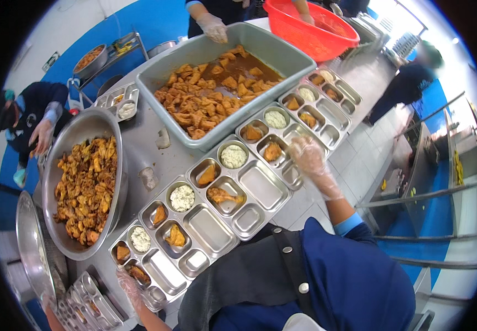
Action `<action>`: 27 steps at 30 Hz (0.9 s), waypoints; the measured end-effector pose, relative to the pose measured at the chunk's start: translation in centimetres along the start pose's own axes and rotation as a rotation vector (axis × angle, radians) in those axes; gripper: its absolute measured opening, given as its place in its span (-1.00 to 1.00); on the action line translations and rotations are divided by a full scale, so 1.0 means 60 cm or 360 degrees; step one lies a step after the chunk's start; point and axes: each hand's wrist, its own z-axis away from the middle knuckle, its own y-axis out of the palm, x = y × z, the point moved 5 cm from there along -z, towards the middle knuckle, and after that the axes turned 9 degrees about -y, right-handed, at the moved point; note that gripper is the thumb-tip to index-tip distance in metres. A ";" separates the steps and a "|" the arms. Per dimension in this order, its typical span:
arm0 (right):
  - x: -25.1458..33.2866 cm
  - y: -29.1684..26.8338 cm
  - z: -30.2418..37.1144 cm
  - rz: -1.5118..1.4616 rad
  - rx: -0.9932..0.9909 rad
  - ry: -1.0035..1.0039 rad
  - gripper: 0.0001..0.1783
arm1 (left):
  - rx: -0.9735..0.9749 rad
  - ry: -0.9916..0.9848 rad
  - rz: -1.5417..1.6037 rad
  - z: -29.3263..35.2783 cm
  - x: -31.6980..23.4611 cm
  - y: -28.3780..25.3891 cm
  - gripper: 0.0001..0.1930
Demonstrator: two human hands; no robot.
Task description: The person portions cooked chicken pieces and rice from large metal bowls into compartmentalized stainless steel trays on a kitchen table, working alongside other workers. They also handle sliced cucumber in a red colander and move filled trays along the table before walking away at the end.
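My right hand (309, 157), in a clear plastic glove, hovers with fingers apart over the edge of a steel compartment tray (296, 132), beside its piece of fried chicken (272, 151). My left hand (130, 284), also gloved, touches the near edge of another steel tray (164, 271) at the lower left; what its fingers do is unclear. Between them lies a row of steel trays (260, 185), each with a mound of white mash (233, 156), a fried piece and a triangular fried tofu piece (207, 175).
A large grey tub (166, 63) of fried tofu in brown sauce sits behind the trays. A steel bowl (87, 124) of fried chicken stands left. Another person's gloved hand (214, 26) rests on the tub; a red basin (310, 33) is at back. Stacked trays (84, 306) lie lower left.
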 end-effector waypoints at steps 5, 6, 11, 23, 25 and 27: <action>-0.136 -0.038 -0.022 0.0434 0.0140 0.0455 -0.42 | 0.0427 -0.0669 0.1417 -0.016 0.002 0.120 -0.59; -0.169 -0.040 -0.030 0.0453 0.0168 0.0592 -0.38 | 0.0453 -0.0682 0.1612 -0.015 0.000 0.123 -0.58; -0.361 -0.028 -0.111 0.0785 0.0344 0.0675 -0.26 | 0.0480 -0.0769 0.1628 -0.012 0.008 0.006 -0.54; -0.562 -0.012 -0.127 0.0580 0.0244 0.0987 -0.32 | 0.0382 -0.0915 0.1888 -0.075 -0.170 -0.330 -0.53; -0.618 -0.007 -0.135 0.0552 0.0234 0.0962 -0.27 | 0.0388 -0.0881 0.1946 -0.084 -0.201 -0.362 -0.53; -0.676 -0.011 -0.152 0.0654 0.0224 0.0725 -0.17 | 0.0380 -0.0825 0.2025 -0.091 -0.241 -0.394 -0.52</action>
